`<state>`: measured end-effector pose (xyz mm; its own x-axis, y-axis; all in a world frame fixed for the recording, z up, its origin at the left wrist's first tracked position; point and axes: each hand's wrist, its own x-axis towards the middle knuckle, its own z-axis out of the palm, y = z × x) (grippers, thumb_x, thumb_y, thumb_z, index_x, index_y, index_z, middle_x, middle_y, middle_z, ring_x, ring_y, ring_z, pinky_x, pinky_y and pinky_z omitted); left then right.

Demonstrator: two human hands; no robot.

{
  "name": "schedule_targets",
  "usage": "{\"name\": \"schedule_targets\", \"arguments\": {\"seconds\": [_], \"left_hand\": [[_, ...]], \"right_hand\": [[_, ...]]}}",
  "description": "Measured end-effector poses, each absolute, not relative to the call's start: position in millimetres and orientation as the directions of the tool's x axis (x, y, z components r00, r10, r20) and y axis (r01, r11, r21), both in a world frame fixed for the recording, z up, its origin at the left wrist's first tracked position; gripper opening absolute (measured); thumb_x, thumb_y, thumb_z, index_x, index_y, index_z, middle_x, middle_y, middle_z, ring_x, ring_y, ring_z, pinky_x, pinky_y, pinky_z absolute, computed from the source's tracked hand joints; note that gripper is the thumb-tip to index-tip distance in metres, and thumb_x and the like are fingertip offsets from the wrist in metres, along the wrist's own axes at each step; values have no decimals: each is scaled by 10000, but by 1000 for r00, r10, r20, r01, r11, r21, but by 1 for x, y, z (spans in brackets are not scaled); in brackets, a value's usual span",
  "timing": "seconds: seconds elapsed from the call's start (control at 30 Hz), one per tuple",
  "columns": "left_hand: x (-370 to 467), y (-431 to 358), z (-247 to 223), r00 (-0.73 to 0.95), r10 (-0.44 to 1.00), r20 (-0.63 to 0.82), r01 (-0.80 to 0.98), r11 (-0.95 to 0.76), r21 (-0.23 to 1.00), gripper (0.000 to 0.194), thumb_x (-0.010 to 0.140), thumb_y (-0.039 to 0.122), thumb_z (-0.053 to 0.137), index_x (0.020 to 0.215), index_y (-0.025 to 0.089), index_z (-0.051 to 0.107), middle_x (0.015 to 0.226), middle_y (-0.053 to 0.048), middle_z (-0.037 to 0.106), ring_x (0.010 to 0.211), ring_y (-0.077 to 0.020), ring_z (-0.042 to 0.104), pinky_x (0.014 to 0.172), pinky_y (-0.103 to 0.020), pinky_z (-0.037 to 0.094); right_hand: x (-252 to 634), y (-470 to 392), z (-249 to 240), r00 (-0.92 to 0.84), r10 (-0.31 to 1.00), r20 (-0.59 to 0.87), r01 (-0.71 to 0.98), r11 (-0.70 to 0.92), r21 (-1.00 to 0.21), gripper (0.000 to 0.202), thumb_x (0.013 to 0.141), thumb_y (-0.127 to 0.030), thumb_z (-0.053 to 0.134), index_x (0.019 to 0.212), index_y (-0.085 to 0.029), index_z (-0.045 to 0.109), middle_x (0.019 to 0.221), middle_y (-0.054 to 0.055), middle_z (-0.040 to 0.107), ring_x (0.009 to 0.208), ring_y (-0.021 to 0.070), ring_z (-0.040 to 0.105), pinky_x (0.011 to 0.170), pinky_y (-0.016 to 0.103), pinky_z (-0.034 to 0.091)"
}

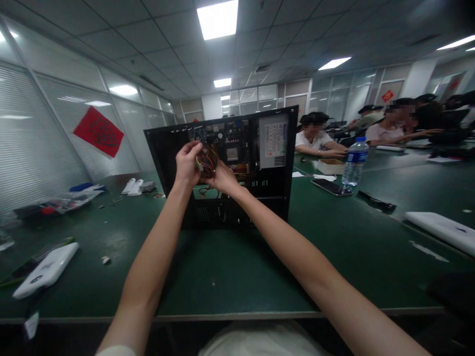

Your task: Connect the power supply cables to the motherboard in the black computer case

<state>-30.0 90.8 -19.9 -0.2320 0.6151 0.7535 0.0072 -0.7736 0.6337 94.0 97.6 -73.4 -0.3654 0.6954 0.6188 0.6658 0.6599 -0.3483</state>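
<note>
An opened black computer case stands upright on the green table, its inside facing me. Within it are a dark motherboard and, at the upper right, a power supply with a pale label. A bundle of coloured cables runs between my hands in front of the board. My left hand is closed on the cables from the left, thumb and fingers pinched near the top. Lower and to the right, my right hand reaches in at the bundle, its fingers partly hidden behind the cables.
On the green table, a water bottle and a phone stand to the right, near a white device. Another white device lies at left, with plastic-bagged parts behind. Several people sit beyond, right.
</note>
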Motion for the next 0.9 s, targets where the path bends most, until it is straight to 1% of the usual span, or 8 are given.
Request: {"name": "schedule_targets", "arguments": {"seconds": [0.13, 0.23, 0.43, 0.57, 0.67, 0.77, 0.83, 0.9], "left_hand": [[-45, 81, -17, 3, 605, 796, 477, -701, 531, 255, 726, 333, 700, 880, 134, 741, 869, -67, 743, 819, -203, 672, 757, -288, 537], [-62, 80, -18, 151, 741, 655, 689, -554, 467, 250, 768, 310, 645, 888, 135, 777, 920, -93, 774, 874, -245, 699, 780, -305, 536], [-88, 79, -17, 76, 880, 469, 889, -273, 369, 257, 824, 362, 645, 928, 171, 782, 911, -100, 783, 811, -268, 720, 711, -316, 525], [-86, 72, -17, 225, 908, 353, 883, -343, 320, 303, 861, 387, 608, 1003, 176, 773, 1035, -82, 785, 931, -258, 722, 777, -284, 530], [-76, 67, -20, 458, 855, 243, 808, -515, 286, 385, 875, 404, 589, 1151, 183, 742, 1196, -68, 749, 1068, -244, 691, 893, -263, 513], [-65, 66, -25, 610, 791, 35, 764, -600, 235, 476, 854, 393, 608, 1286, 211, 684, 1306, -55, 702, 1123, -226, 669, 944, -246, 485], [-60, 68, -29, 620, 783, -54, 778, -605, 168, 482, 826, 354, 622, 1291, 245, 688, 1319, -37, 698, 1126, -219, 665, 939, -236, 476], [-58, 71, -34, 590, 804, -72, 806, -581, 109, 442, 806, 317, 619, 1232, 267, 727, 1254, -23, 730, 1088, -222, 673, 903, -240, 480]], "right_hand": [[94, 102, -80, -385, 784, 486, 772, 562, -295, 521, 995, -568, 476, 1341, -199, 601, 1240, 156, 689, 1164, 327, 656, 940, 383, 514], [94, 102, -87, -437, 815, 381, 822, 534, -200, 562, 966, -603, 514, 1302, -172, 642, 1238, 179, 691, 1153, 338, 665, 910, 386, 530], [100, 99, -79, -609, 750, 258, 757, 647, -95, 552, 891, -557, 673, 1196, -99, 708, 1211, 204, 700, 1126, 329, 678, 888, 323, 523], [122, 93, -56, -723, 670, 172, 670, 740, -67, 480, 837, -405, 762, 1197, -92, 710, 1165, 165, 723, 1015, 283, 702, 778, 278, 516], [140, 82, -40, -739, 631, 234, 624, 773, -116, 362, 848, -235, 721, 1193, -123, 709, 1118, 110, 739, 948, 230, 696, 732, 258, 495], [155, 58, -24, -752, 569, 332, 574, 813, -95, 263, 868, -90, 609, 1092, -136, 741, 1028, 80, 751, 891, 195, 688, 736, 255, 482], [165, 34, -10, -752, 478, 454, 497, 863, -86, 198, 904, -124, 594, 1023, -144, 751, 966, 57, 748, 851, 174, 680, 756, 261, 489], [179, 9, 5, -636, 380, 672, 422, 900, -109, 189, 956, -261, 595, 1023, -153, 734, 925, 38, 733, 833, 156, 675, 766, 263, 506]]}}
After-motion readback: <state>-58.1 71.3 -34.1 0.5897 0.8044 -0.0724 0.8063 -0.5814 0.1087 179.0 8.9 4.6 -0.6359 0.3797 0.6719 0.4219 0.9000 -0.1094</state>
